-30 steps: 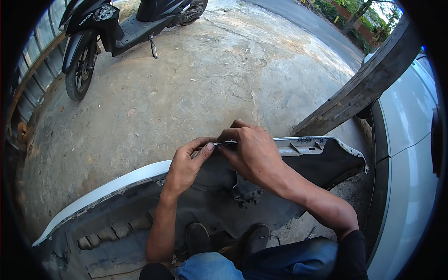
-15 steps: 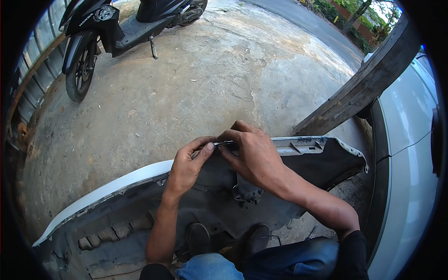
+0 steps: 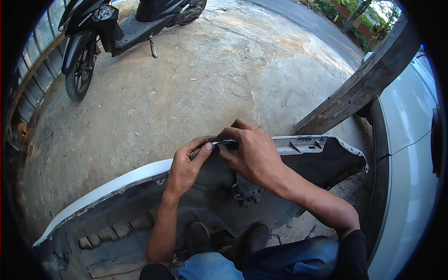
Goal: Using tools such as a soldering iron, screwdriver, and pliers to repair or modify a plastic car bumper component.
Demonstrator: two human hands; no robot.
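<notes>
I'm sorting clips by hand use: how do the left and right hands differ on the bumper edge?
The left hand comes up from below with its thumb pressed on the top edge of the white bumper; the right hand reaches across from the right, knuckles up. The right hand pinches a thin metal piece at its fingertips; the left only touches its end. Both are bare and meet at the same spot.

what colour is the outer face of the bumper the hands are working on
White on the bumper outer face, dark grey inside; clearest in the head view.
</notes>
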